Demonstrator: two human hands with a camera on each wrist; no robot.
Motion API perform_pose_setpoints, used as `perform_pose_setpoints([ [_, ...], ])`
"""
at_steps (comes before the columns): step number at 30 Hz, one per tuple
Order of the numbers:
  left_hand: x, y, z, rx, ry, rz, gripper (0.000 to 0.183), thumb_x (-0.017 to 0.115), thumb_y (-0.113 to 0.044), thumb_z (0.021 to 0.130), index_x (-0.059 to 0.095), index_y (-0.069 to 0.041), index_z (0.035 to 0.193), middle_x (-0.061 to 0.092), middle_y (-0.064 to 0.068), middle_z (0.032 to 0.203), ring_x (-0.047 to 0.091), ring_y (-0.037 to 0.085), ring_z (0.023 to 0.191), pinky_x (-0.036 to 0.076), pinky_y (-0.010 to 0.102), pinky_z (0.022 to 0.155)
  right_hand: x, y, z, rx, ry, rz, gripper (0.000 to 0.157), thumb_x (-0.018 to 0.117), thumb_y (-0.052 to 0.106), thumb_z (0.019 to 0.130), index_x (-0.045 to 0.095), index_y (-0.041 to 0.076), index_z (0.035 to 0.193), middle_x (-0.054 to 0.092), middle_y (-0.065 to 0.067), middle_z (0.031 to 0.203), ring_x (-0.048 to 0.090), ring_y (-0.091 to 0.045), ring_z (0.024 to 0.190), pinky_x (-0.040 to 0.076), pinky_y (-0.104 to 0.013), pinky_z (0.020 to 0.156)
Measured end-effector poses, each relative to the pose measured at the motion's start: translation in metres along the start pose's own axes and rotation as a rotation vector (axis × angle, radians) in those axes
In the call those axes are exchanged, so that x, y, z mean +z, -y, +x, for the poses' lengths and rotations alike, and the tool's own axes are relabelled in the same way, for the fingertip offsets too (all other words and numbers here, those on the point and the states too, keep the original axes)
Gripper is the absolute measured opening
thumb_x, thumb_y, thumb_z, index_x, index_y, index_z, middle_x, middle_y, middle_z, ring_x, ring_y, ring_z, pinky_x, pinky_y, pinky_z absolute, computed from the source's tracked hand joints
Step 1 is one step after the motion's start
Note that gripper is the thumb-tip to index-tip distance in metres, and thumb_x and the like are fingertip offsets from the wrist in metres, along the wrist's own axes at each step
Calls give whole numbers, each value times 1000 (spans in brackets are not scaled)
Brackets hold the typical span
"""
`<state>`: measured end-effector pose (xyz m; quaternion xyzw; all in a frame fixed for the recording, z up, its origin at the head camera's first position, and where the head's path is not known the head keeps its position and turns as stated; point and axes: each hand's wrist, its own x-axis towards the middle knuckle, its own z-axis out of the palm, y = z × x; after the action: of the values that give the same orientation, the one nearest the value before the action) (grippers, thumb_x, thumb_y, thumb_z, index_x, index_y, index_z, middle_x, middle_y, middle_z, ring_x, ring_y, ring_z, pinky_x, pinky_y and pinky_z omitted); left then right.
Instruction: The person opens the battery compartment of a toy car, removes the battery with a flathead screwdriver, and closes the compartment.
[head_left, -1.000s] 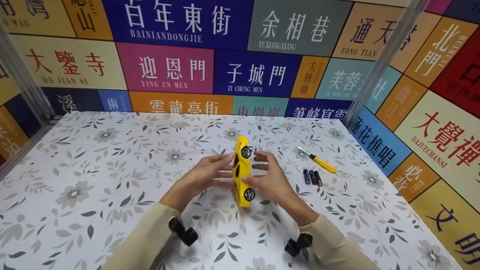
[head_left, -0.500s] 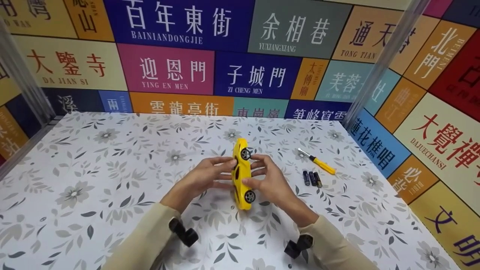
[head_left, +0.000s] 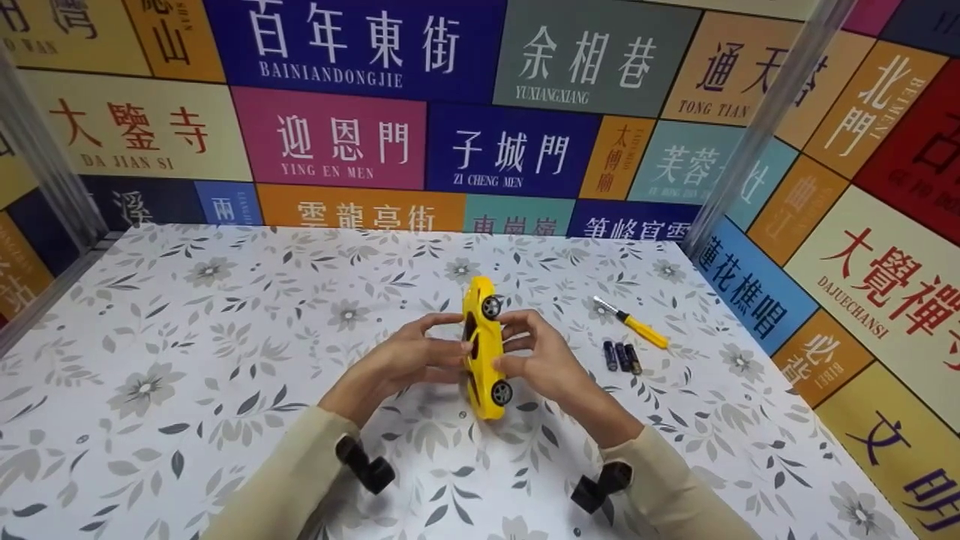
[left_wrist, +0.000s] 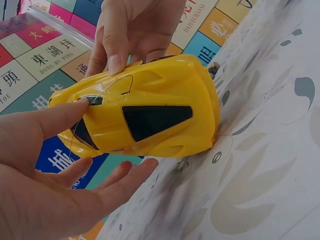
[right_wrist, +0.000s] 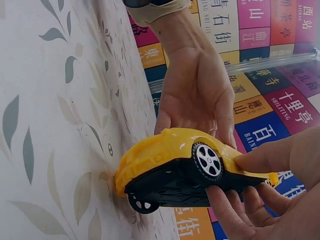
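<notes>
A yellow toy car (head_left: 487, 345) with dark windows and black wheels is held on end, one end close over the table and its wheels facing right. My right hand (head_left: 551, 360) grips it, thumb on the side and fingers on the black underside (right_wrist: 175, 180). My left hand (head_left: 401, 356) is at the roof side. In the left wrist view, the left thumb reaches the car near the windshield (left_wrist: 82, 132), and the other fingers extend loosely beside the body. A thin wire (left_wrist: 107, 86) curves over the car.
On the patterned table (head_left: 285, 420), right of the hands, lie several dark batteries (head_left: 622, 356) side by side. Beyond them is a screwdriver (head_left: 643, 330) with a yellow handle. Walls of coloured sign panels (head_left: 330, 139) stand behind and to the right.
The right fingers have come in against the car's underside. The left thumb has moved down along the roof, and the car has shifted slightly toward me.
</notes>
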<state>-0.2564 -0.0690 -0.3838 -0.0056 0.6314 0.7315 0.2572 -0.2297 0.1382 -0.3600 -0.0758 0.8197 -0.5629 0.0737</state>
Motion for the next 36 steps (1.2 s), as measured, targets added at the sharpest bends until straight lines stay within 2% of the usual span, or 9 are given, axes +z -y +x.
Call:
perform_pose_setpoints([
  [5, -2, 0, 2, -13, -12, -21, 69, 71, -10, 93, 35, -20, 151, 65, 18, 128, 70, 24, 100, 53, 48, 106, -4, 0, 4, 57, -1, 16, 56, 68, -3, 82, 53, 10, 134, 56, -14, 125, 62, -30, 117, 59, -35, 90],
  [11, -3, 2, 2, 7, -5, -40, 67, 64, -3, 95, 32, -21, 151, 68, 8, 100, 69, 21, 92, 53, 50, 104, -5, -3, 10, 105, 1, 69, 54, 67, -7, 85, 52, 10, 134, 57, -14, 132, 62, -28, 119, 59, -36, 94],
  [14, -3, 3, 2, 13, 2, -43, 68, 63, -2, 95, 31, -23, 151, 66, 7, 94, 69, 21, 92, 54, 50, 103, -4, -5, 11, 109, 2, 91, 54, 65, -8, 86, 51, 9, 135, 56, -14, 133, 62, -27, 118, 59, -35, 93],
  [16, -3, 3, 1, 16, 1, -42, 70, 64, -2, 95, 30, -23, 152, 66, 8, 97, 69, 23, 94, 54, 50, 103, -5, -7, 12, 106, -1, 103, 54, 64, -9, 86, 51, 9, 135, 56, -14, 133, 63, -27, 117, 60, -35, 92],
  [25, -3, 4, 2, 6, -15, -4, 76, 67, -2, 92, 28, -27, 152, 61, 22, 132, 68, 29, 110, 54, 50, 103, -7, -18, 16, 58, -15, 144, 57, 62, -11, 84, 50, 4, 138, 56, -19, 130, 63, -29, 113, 61, -34, 87],
  [31, -3, 6, 2, 22, -32, 23, 76, 66, 2, 90, 29, -24, 151, 58, 24, 139, 64, 34, 120, 52, 52, 106, -4, -23, 19, 76, -40, 160, 55, 67, -8, 86, 51, 3, 137, 58, -19, 130, 65, -24, 107, 61, -33, 85],
  [36, -2, 7, 3, 16, -72, 53, 72, 67, 2, 90, 33, -23, 149, 60, 25, 136, 65, 36, 119, 54, 52, 103, -3, -24, 21, 97, -74, 187, 51, 64, -5, 88, 51, 2, 137, 59, -22, 131, 67, -23, 100, 62, -37, 86],
])
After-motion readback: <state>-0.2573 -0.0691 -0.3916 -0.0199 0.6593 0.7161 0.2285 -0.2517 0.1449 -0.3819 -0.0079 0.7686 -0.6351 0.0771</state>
